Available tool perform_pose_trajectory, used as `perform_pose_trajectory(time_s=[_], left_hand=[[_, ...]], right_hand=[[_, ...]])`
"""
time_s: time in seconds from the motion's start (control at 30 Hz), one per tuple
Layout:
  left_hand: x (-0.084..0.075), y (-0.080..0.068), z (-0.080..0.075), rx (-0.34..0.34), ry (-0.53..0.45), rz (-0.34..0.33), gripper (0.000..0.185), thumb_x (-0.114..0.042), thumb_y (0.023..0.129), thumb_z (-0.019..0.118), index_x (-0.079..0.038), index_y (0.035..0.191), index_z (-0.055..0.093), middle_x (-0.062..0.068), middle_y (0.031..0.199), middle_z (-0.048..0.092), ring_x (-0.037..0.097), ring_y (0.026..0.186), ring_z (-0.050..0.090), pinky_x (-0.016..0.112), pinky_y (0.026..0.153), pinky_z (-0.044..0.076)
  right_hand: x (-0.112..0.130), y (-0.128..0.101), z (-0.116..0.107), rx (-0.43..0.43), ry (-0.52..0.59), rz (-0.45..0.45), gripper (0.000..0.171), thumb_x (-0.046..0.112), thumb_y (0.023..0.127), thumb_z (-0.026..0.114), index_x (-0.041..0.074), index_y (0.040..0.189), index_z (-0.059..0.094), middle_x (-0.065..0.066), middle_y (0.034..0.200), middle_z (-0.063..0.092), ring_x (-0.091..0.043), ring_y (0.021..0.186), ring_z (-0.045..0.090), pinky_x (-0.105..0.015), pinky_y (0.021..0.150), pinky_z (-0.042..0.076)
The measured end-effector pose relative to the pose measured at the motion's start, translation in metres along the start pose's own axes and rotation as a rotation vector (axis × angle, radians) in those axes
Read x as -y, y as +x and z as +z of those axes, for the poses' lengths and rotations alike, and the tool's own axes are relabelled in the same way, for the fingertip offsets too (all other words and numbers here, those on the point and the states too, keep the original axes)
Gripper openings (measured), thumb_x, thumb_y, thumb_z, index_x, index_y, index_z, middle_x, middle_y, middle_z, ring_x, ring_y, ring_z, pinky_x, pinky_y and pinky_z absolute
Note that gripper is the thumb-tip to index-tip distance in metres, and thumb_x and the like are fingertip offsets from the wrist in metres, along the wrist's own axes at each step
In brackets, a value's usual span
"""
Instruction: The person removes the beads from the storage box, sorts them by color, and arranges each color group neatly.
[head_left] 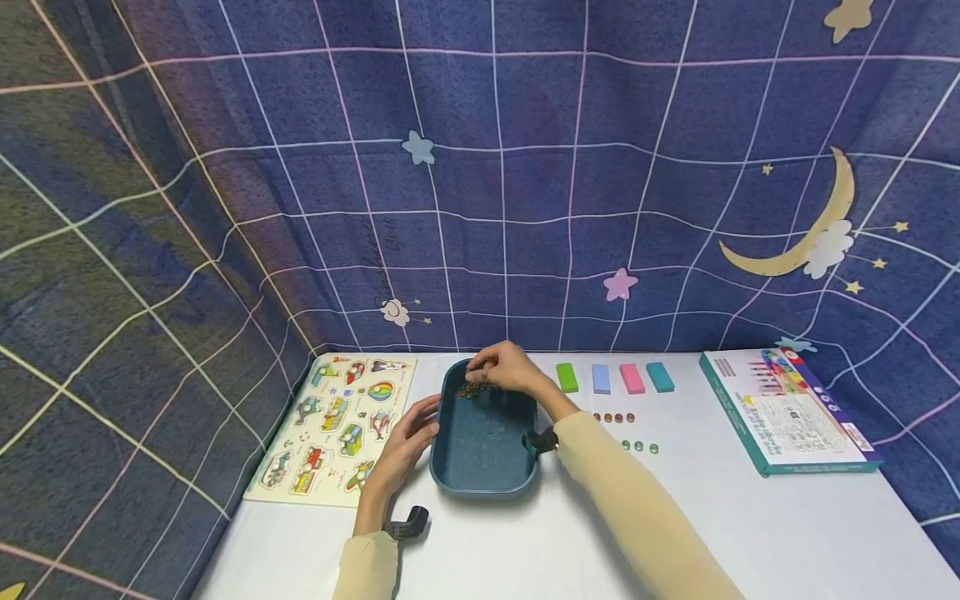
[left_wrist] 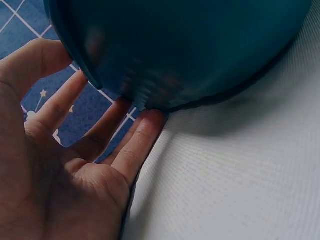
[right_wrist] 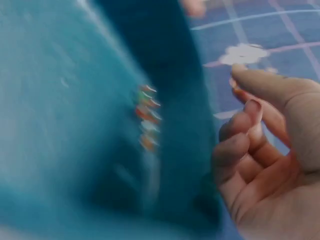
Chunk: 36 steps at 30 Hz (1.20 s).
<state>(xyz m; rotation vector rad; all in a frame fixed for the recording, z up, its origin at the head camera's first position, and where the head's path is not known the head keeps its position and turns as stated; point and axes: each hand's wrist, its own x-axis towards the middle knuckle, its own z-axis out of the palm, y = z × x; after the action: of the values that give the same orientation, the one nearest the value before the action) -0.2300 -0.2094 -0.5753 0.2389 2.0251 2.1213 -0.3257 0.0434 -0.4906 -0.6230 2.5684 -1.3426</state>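
The left hand, fingers spread, best braces the tray lightly; the right hand, seemingly pinching 1 orange bead, should grip firmly so it doesn't slip.

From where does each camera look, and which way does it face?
Head: on the head, facing forward and down to the tub, table and curtain; left hand, right hand and sleeves show.
Left wrist: on that wrist, facing the tub's side; left hand shows.
Right wrist: on that wrist, facing into the tub; right hand and another fingertip show.
Shared: head and right wrist show small coloured pieces inside the tub.
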Motion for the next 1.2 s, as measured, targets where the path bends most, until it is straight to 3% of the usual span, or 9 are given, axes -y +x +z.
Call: perform_pose_trajectory(time_s=[0.1, 0.2, 0.33, 0.47, 0.57, 0.67, 0.87, 0.97, 1.2], left_hand=[[0.001, 0.000, 0.001, -0.002, 0.008, -0.005, 0.056, -0.014, 0.104, 0.060, -0.014, 0.159, 0.045, 0.018, 0.167, 0.041, 0.038, 0.153, 0.039, 0.027, 0.112, 0.049], [0.001, 0.000, 0.001, 0.000, 0.009, 0.000, 0.057, -0.014, 0.104, 0.060, -0.013, 0.159, 0.045, 0.018, 0.167, 0.041, 0.038, 0.153, 0.039, 0.028, 0.113, 0.049], [0.000, 0.001, 0.002, 0.005, 0.002, 0.010, 0.058, -0.011, 0.104, 0.058, -0.010, 0.160, 0.042, 0.021, 0.167, 0.039, 0.041, 0.154, 0.038, 0.030, 0.115, 0.048], [0.000, 0.002, 0.000, 0.010, 0.000, 0.003, 0.058, -0.012, 0.105, 0.059, -0.011, 0.160, 0.042, 0.020, 0.168, 0.038, 0.040, 0.155, 0.036, 0.028, 0.115, 0.048], [0.001, 0.001, -0.001, 0.007, 0.002, 0.003, 0.058, -0.014, 0.105, 0.060, -0.013, 0.160, 0.043, 0.018, 0.169, 0.038, 0.038, 0.155, 0.037, 0.029, 0.116, 0.047], [0.002, 0.001, -0.001, -0.001, 0.008, -0.005, 0.058, -0.016, 0.104, 0.061, -0.015, 0.160, 0.044, 0.016, 0.168, 0.039, 0.036, 0.154, 0.038, 0.038, 0.121, 0.044], [0.003, 0.001, -0.001, -0.015, 0.006, -0.011, 0.057, -0.015, 0.104, 0.061, -0.015, 0.159, 0.045, 0.016, 0.167, 0.041, 0.036, 0.153, 0.039, 0.051, 0.126, 0.039], [0.004, 0.001, -0.001, -0.017, 0.010, -0.006, 0.057, -0.015, 0.104, 0.061, -0.014, 0.159, 0.045, 0.017, 0.167, 0.041, 0.035, 0.152, 0.040, 0.048, 0.125, 0.040], [0.003, 0.001, -0.002, 0.008, 0.018, 0.024, 0.056, -0.013, 0.106, 0.059, -0.012, 0.160, 0.044, 0.018, 0.166, 0.042, 0.025, 0.146, 0.046, 0.026, 0.115, 0.049]], right_hand=[[-0.003, -0.017, -0.030, -0.047, 0.063, 0.009, 0.023, 0.028, 0.095, 0.081, 0.015, 0.113, 0.082, -0.021, 0.079, 0.071, -0.015, 0.059, 0.057, -0.026, 0.054, 0.045], [-0.017, -0.041, -0.060, -0.104, 0.085, 0.007, 0.023, 0.029, 0.094, 0.081, 0.015, 0.112, 0.082, -0.018, 0.080, 0.070, -0.023, 0.066, 0.060, -0.027, 0.058, 0.046], [-0.049, -0.081, -0.092, -0.170, 0.044, 0.024, 0.025, 0.026, 0.095, 0.080, 0.010, 0.114, 0.081, -0.010, 0.080, 0.069, -0.022, 0.068, 0.057, -0.025, 0.058, 0.043], [-0.090, -0.122, -0.113, -0.212, 0.000, 0.081, 0.028, 0.023, 0.096, 0.078, 0.005, 0.118, 0.079, -0.010, 0.084, 0.071, -0.017, 0.069, 0.058, -0.024, 0.061, 0.047], [-0.116, -0.150, -0.121, -0.237, -0.045, 0.122, 0.029, 0.022, 0.096, 0.079, 0.002, 0.116, 0.078, -0.009, 0.084, 0.071, -0.010, 0.070, 0.058, -0.023, 0.061, 0.049], [-0.135, -0.173, -0.127, -0.246, -0.101, 0.145, 0.028, 0.022, 0.095, 0.079, 0.001, 0.114, 0.078, -0.006, 0.081, 0.070, -0.006, 0.066, 0.056, -0.022, 0.058, 0.047], [-0.154, -0.198, -0.131, -0.253, -0.164, 0.132, 0.019, 0.016, 0.093, 0.079, 0.004, 0.108, 0.081, -0.002, 0.078, 0.068, -0.004, 0.065, 0.051, -0.023, 0.058, 0.044], [-0.158, -0.200, -0.131, -0.249, -0.183, 0.133, 0.017, 0.017, 0.093, 0.079, 0.007, 0.107, 0.082, 0.001, 0.077, 0.065, -0.003, 0.065, 0.050, -0.022, 0.059, 0.043], [-0.153, -0.198, -0.131, -0.207, -0.245, 0.085, 0.013, 0.014, 0.091, 0.081, 0.007, 0.102, 0.082, 0.003, 0.072, 0.060, -0.002, 0.065, 0.047, -0.022, 0.062, 0.040]])
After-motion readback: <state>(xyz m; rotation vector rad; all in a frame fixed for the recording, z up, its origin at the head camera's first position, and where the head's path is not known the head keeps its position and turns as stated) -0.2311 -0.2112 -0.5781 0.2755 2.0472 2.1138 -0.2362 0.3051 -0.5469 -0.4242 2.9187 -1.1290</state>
